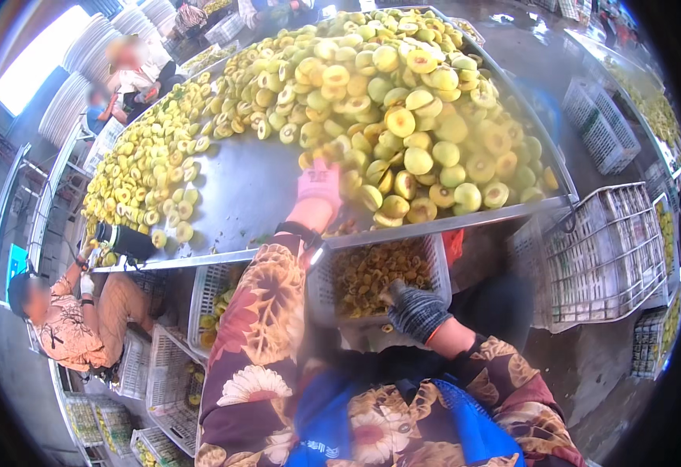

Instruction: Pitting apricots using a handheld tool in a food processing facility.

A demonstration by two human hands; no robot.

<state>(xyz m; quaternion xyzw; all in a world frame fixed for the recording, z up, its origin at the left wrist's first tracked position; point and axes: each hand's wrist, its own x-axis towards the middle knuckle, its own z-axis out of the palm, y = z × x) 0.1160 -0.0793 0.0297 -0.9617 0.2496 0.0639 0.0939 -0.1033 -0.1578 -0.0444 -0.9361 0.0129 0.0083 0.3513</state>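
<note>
My left hand (pixel 319 184), in a pink glove, reaches over the metal table (pixel 253 169) to the near edge of a large heap of halved yellow-green stone fruit (pixel 416 157). Its fingertips meet several fruit pieces and are blurred, so a grip cannot be made out. My right hand (pixel 417 314), in a grey knitted glove, is lower, in front of the table edge. Its fingers curl over a plastic crate (pixel 440 271) holding brown pits and scraps (pixel 369 274). Something brownish shows at those fingertips; whether it is a held piece or the glove is unclear.
A second fruit pile (pixel 142 169) lies at the table's left, near a black cylindrical object (pixel 124 242). A co-worker (pixel 78 327) sits at left; others sit beyond. White crates (pixel 603 257) stand on the right, and another crate (pixel 200 303) with fruit stands under the table edge.
</note>
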